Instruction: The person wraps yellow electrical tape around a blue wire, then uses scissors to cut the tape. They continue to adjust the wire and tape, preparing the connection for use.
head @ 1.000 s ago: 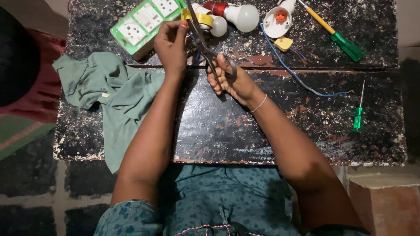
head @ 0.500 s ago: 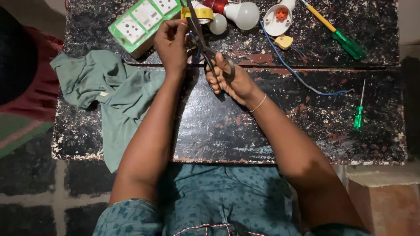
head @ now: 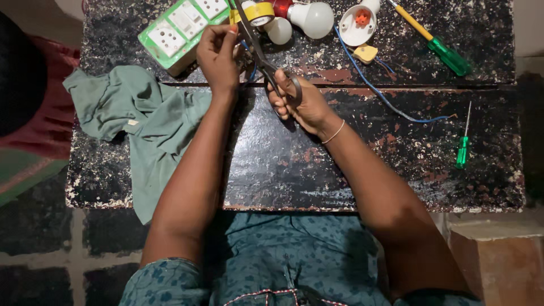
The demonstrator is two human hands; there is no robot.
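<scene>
Head view, looking straight down on a worn black table with flaking paint. Right hand: fingers passed through the dark loop handles of a pair of scissors, closed around them; the blades run up and away toward the far edge, and how far apart they stand cannot be made out. Left hand: fingers curled and pinched together just left of the blades, on a short piece of blue wire that is mostly hidden behind the hand and scissors. The two hands are close together over the far middle of the table, the scissors between them.

Surroundings: a green and white socket board just beyond the left hand; a roll of yellow tape at the blade tips; two white bulbs beside it; a white round lamp holder with an orange centre; a long blue wire trailing from it across the table to the right; a yellow-shafted screwdriver with green handle at far right; a small green screwdriver near the right edge; a crumpled grey-green cloth covering the left part of the table and hanging over its near edge.
</scene>
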